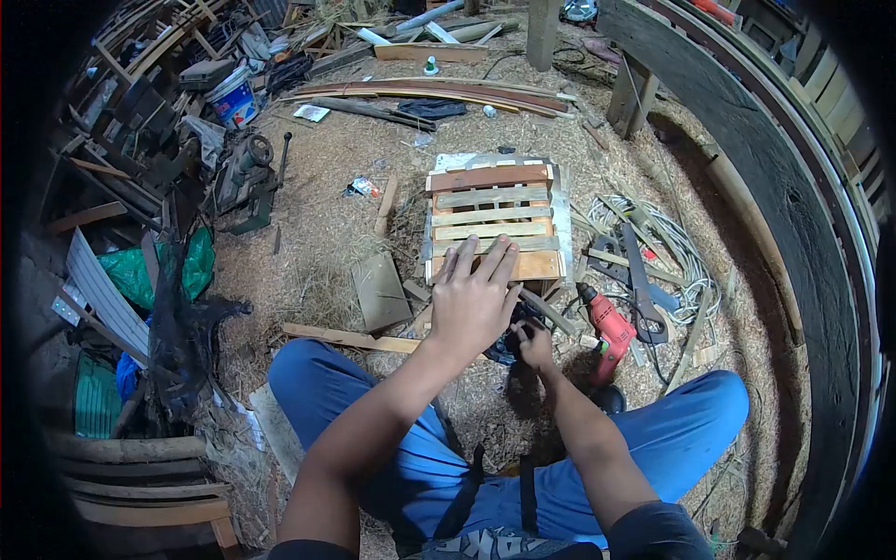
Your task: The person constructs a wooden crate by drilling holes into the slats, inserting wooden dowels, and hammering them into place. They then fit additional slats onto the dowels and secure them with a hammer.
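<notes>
A slatted wooden panel [492,217], like a small pallet, lies on the ground in front of my crossed legs. My left hand [473,299] is stretched out, its fingertips resting on the panel's near boards. Below the panel's near edge, my right hand [535,345] has its fingers curled at a dark plastic bag [504,347]. Whatever those fingers pinch is too small and shadowed to make out. A red power drill [611,331] lies just right of my right hand, and a handsaw [642,285] is beyond it.
A coil of pale cable [691,271] lies at the right near a long dark beam [747,140]. On the left are a bench vise [252,173], a paint bucket [231,98] and piled scrap. Long wooden strips [439,91] lie ahead on the shaving-covered ground.
</notes>
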Motion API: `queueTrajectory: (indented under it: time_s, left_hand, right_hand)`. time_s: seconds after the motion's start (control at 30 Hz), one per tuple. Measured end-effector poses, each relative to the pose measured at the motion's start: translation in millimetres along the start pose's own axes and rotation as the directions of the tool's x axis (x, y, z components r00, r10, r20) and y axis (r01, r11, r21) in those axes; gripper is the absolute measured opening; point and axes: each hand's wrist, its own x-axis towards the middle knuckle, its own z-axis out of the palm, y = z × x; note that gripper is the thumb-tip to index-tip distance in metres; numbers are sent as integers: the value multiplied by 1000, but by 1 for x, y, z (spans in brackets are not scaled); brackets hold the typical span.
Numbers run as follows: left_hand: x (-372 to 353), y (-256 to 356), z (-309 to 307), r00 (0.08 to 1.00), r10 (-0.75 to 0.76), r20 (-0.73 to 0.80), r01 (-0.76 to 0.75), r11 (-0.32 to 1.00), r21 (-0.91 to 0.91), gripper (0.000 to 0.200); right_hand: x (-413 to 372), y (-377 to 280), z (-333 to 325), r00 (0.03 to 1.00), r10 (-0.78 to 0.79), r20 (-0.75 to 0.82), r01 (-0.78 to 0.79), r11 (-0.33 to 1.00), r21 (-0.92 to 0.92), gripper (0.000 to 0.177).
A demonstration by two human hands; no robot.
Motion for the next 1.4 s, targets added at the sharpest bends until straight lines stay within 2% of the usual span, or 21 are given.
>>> queueTrajectory:
  time_s: [0.1,0.17,0.3,0.37,0.6,0.67,0.7,0.77,0.9,0.97,1.0,1.07,1.17,1.23,1.3,1.33,1.37,1.4]
  left_hand:
    - [0,0,1,1000,10,2,-10,1000,11,55]
    - [0,1,1,1000,5,-2,-5,1000,11,54]
    - [-1,1,2,1000,8,-15,-7,1000,13,54]
    - [-1,0,2,1000,14,-21,-14,1000,17,53]
    - [-2,0,0,999,29,-27,-29,999,25,53]
    - [-3,1,0,999,26,-24,-25,999,23,53]
    - [-3,0,1,999,28,-28,-27,999,22,53]
    - [-3,-1,3,999,27,-22,-27,999,26,53]
    - [-3,-1,2,1000,25,-14,-24,999,30,53]
    - [-3,-2,4,999,29,-20,-29,999,24,53]
    - [-3,-2,4,999,31,-22,-30,999,22,53]
    - [-3,-2,4,999,36,-31,-35,999,34,53]
    - [-2,-1,1,999,28,-31,-27,999,25,51]
    - [-1,-3,3,999,31,-31,-30,999,23,50]
    - [0,-4,3,999,32,-30,-31,999,22,50]
    - [0,-4,2,999,25,-22,-25,1000,12,49]
    - [1,-4,2,1000,19,-14,-19,1000,1,49]
    - [1,-4,2,1000,19,-14,-19,1000,-1,49]
  right_hand:
    - [-3,-7,-8,999,42,-19,-40,996,77,14]
    - [-4,-11,-14,993,108,43,-113,983,143,13]
    - [-6,-2,-11,997,72,40,-80,966,245,12]
    - [-4,2,-9,979,194,63,-204,912,355,10]
    - [-2,7,-9,994,111,3,-109,966,233,7]
    - [-3,11,-5,987,103,121,-147,882,449,10]
    - [-4,4,-7,988,101,117,-144,883,447,10]
    - [-10,-24,-17,981,119,155,-188,788,586,8]
    - [-12,-64,-33,971,136,194,-224,795,563,7]
    - [-13,-72,-33,960,178,218,-281,645,711,9]
    - [-13,-76,-36,960,178,215,-279,646,710,9]
    - [-15,-83,-41,973,70,221,-208,679,704,8]
    - [-13,-106,-50,982,39,184,-152,736,660,8]
    - [-11,-139,-70,976,95,195,-203,721,662,12]
    - [-4,-166,-91,983,-105,149,7,838,545,15]
    - [1,-180,-105,962,-174,209,34,839,542,16]
    - [6,-188,-118,963,-173,208,34,840,542,16]
    - [10,-193,-130,928,-214,304,-9,803,595,16]
